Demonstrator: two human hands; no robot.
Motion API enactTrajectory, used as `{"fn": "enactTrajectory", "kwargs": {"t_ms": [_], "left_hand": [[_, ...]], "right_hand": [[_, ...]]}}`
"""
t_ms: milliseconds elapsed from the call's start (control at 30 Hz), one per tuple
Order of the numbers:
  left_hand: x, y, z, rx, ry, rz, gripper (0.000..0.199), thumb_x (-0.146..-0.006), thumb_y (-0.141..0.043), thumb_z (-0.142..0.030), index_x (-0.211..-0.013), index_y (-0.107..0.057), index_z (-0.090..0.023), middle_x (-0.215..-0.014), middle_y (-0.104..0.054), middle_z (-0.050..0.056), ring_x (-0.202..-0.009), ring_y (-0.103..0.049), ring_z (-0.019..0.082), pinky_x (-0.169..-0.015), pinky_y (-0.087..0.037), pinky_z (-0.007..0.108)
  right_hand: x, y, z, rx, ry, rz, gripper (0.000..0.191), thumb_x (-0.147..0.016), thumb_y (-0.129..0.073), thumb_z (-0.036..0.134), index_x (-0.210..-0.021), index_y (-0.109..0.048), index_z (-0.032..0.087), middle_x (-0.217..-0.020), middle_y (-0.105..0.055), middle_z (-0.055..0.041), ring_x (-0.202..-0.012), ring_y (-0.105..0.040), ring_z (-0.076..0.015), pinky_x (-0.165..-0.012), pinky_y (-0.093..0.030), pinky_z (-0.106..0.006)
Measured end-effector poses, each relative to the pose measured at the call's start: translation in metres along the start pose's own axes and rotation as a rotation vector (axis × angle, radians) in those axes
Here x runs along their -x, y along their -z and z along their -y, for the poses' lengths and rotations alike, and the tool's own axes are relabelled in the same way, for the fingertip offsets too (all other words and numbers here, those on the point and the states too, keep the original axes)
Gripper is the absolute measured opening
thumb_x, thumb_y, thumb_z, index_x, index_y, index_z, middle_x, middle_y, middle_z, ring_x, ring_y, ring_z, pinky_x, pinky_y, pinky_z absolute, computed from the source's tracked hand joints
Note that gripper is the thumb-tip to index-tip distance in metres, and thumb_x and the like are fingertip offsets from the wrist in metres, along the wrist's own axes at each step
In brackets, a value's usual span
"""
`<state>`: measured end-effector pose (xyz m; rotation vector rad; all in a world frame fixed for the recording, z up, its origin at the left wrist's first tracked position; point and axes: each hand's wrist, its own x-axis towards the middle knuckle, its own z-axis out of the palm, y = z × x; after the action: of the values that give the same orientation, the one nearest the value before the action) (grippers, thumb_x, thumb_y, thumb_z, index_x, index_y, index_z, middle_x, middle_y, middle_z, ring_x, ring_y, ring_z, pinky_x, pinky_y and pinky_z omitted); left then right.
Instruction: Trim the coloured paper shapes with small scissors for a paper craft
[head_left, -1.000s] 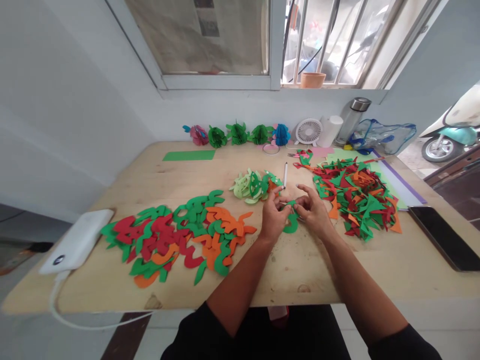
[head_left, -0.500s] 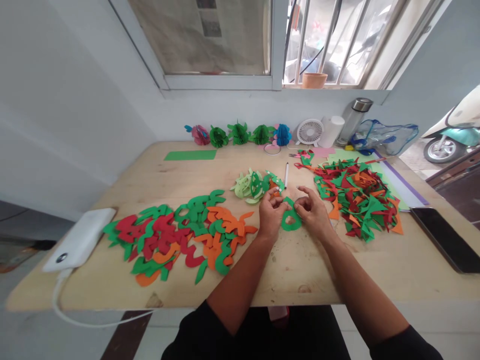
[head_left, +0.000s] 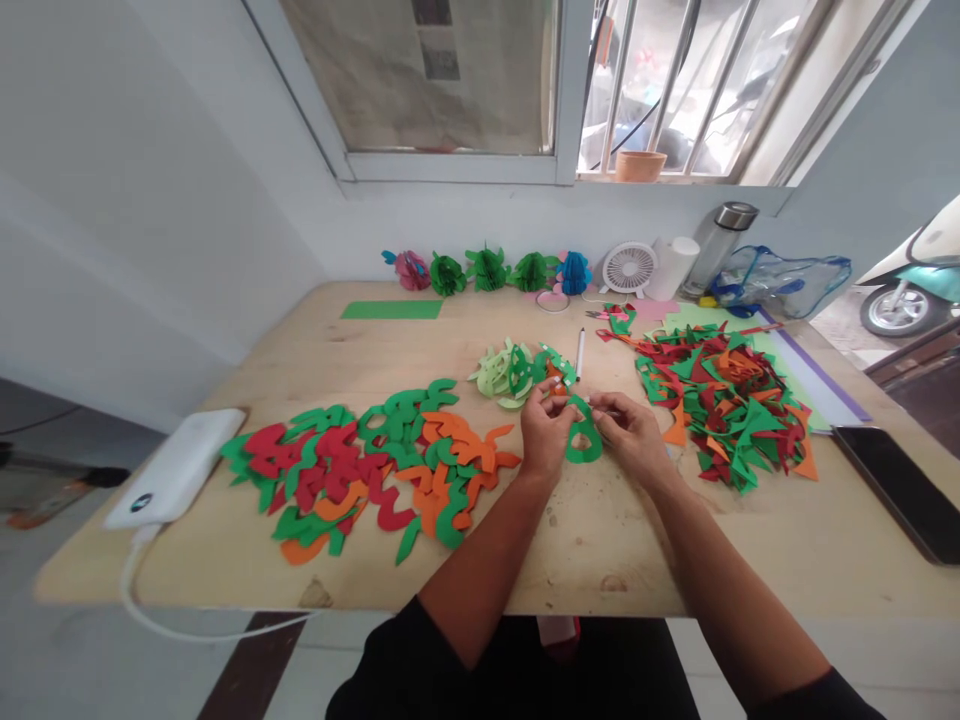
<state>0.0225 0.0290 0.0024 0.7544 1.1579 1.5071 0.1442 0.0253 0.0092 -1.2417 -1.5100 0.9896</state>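
Note:
A green paper cutout (head_left: 584,445) with a hole in its middle is pinched at its upper edge by both hands. My left hand (head_left: 547,428) grips it from the left, thumb and fingers together. From the right, my right hand (head_left: 624,430) closes thumb and fingers on the same edge. Just beyond my left hand lie light green and dotted green paper pieces (head_left: 510,372), with a bit of orange among them. A white pen (head_left: 580,354) lies behind the hands. To the left spreads a heap of red, green and orange cut shapes (head_left: 375,460).
On the right is a pile of paper scraps (head_left: 727,400), with a black phone (head_left: 900,490) beyond it. A white power bank (head_left: 176,470) sits at the left. Honeycomb paper figures (head_left: 486,268), a small fan (head_left: 628,268) and a glass bottle (head_left: 716,255) stand along the wall.
My right hand's fingers have come down and inward, closing on the cutout's upper edge. The left hand keeps its pinch. The whole view has shifted slightly.

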Motion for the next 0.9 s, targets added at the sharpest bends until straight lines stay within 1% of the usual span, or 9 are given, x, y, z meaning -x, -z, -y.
{"fn": "enactTrajectory", "kwargs": {"t_ms": [100,333,600,767,900], "left_hand": [[0.0001,0.0004,0.0014,-0.025,-0.028,0.007,0.048,-0.063,-0.061,-0.01,-0.11,-0.053,-0.015,-0.066,-0.064,-0.002,-0.057,-0.062,0.01,-0.063,-0.049,0.022],[-0.0005,0.0013,0.0043,-0.054,-0.081,0.024,0.048,-0.064,-0.06,-0.009,-0.11,-0.053,-0.015,-0.07,-0.065,-0.001,-0.063,-0.064,0.012,-0.064,-0.05,0.022],[0.0,0.0009,0.0026,-0.05,-0.068,0.023,0.049,-0.063,-0.061,-0.009,-0.111,-0.052,-0.015,-0.072,-0.067,0.001,-0.064,-0.065,0.012,-0.065,-0.05,0.023],[0.0007,0.0007,0.0019,-0.042,-0.063,0.024,0.047,-0.064,-0.062,-0.011,-0.11,-0.053,-0.015,-0.077,-0.069,0.003,-0.067,-0.065,0.013,-0.065,-0.051,0.023],[0.0003,0.0012,0.0028,-0.045,-0.092,0.022,0.045,-0.064,-0.063,-0.011,-0.108,-0.054,-0.015,-0.077,-0.07,0.003,-0.07,-0.066,0.013,-0.067,-0.051,0.023]], "right_hand": [[0.0002,-0.0008,-0.001,0.014,0.015,0.004,0.022,-0.073,-0.059,0.033,-0.088,-0.065,0.017,-0.085,-0.067,-0.0063,-0.069,-0.06,-0.0166,-0.063,-0.049,-0.029],[0.0001,-0.0018,-0.003,0.038,-0.002,0.036,0.023,-0.074,-0.057,0.032,-0.087,-0.066,0.016,-0.082,-0.065,-0.0056,-0.065,-0.059,-0.0153,-0.061,-0.048,-0.028],[0.0005,-0.0028,-0.0013,0.031,-0.009,0.046,0.024,-0.074,-0.057,0.034,-0.09,-0.065,0.018,-0.076,-0.066,-0.0045,-0.064,-0.06,-0.0165,-0.06,-0.05,-0.029],[0.0021,-0.0045,-0.0018,0.098,0.022,0.016,0.025,-0.076,-0.055,0.032,-0.095,-0.064,0.018,-0.087,-0.068,-0.0057,-0.064,-0.059,-0.0158,-0.059,-0.05,-0.029],[0.0025,-0.0064,-0.0071,0.242,0.118,-0.003,0.025,-0.078,-0.052,0.028,-0.099,-0.064,0.019,-0.093,-0.068,-0.007,-0.068,-0.059,-0.0165,-0.065,-0.05,-0.031]]}}
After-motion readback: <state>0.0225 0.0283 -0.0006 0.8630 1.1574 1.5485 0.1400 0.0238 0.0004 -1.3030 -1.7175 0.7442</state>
